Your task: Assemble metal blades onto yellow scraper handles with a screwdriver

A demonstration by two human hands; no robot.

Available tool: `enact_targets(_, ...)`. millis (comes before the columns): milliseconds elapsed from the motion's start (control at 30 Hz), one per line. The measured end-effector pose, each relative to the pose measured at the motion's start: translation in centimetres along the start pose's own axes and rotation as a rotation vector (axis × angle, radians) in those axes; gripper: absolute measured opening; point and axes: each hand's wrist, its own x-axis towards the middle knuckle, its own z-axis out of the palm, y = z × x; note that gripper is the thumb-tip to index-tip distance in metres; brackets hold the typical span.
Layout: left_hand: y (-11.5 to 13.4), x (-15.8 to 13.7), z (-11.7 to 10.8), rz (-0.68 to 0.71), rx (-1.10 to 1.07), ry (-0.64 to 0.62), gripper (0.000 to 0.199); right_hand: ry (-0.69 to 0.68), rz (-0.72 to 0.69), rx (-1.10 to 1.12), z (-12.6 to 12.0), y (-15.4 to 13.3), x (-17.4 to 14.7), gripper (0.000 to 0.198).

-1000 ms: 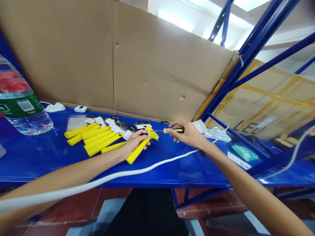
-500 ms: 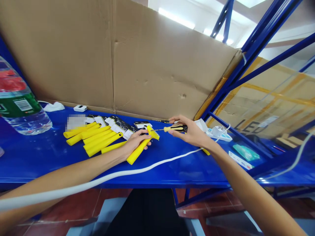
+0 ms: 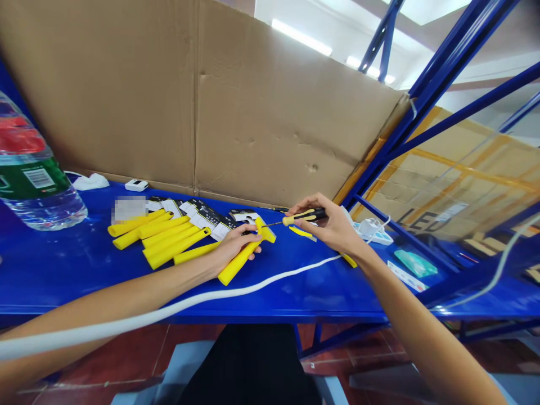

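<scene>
My left hand (image 3: 232, 247) is closed around a yellow scraper (image 3: 238, 264) with a broad T-shaped head, its handle slanting toward me. In my right hand (image 3: 333, 225) is a black and pale-yellow screwdriver (image 3: 304, 217), gripped by its handle. The thin shaft points left, and its tip meets the scraper head near my left fingertips; whether it sits in a screw is too small to tell. Below the screwdriver lies a flat yellow strip (image 3: 301, 232) with a pale edge. Several more yellow scraper handles (image 3: 172, 241) rest left of my left hand.
Black-and-white printed cards (image 3: 206, 214) lie behind the handles. A white cable (image 3: 270, 282) crosses the blue table (image 3: 126, 292) in front of my hands. At left stands a large water bottle (image 3: 40, 183); at right is a power strip (image 3: 377, 232). Cardboard (image 3: 274, 107) closes off the back.
My right hand and the screwdriver have shifted slightly, and the yellow strip beneath them now shows. My left hand still holds the scraper in nearly the same place. The view has moved a little.
</scene>
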Motion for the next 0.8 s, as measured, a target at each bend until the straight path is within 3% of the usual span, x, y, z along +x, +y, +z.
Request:
enact_targets(167,0.1,-0.1,0.1,-0.013,-0.034,-0.018,0.050,0.163,0.041,-0.043,1.1,0.8,0.0,0.035)
enact_targets(367,0.2,0.2,0.0,0.000,-0.068,-0.002,0.044,0.099,-0.019,0.119,2.1,1.2,-0.6,0.040)
enact_targets(533,0.1,0.3,0.0,-0.003,-0.070,-0.003,0.044,0.208,0.052,-0.169,1.7,0.6,-1.1,0.036)
enact_targets(700,0.2,0.1,0.1,0.005,-0.063,-0.004,0.045,0.048,-0.067,-0.081,1.0,0.2,-1.5,0.027)
enact_targets(800,0.4,-0.1,0.3,0.000,-0.033,-0.027,0.047,0.084,-0.038,-0.060,1.3,-0.4,-1.9,0.019)
